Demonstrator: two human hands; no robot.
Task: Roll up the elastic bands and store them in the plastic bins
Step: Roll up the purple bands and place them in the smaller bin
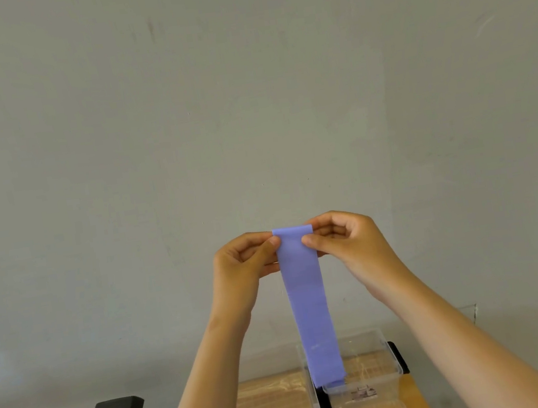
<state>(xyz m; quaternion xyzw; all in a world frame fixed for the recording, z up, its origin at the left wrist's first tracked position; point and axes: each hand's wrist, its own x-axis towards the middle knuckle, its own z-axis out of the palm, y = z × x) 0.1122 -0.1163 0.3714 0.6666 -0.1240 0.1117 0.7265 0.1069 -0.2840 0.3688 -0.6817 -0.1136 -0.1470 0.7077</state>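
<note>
Your wooden bench (272, 407) sits low in view, with the clear plastic bins (381, 350) toward its far right corner. The purple elastic band (307, 302) hangs at full length from your raised hands, its lower end dangling at a bin's rim; I cannot tell whether it touches. Your left hand (240, 270) and right hand (349, 244) each pinch a top corner between thumb and fingers. A roll begun in mid-air could run crooked or loose, since the tail swings free. The tail may also snag the rim, and a slack pinch would let the first turn spring open.
</note>
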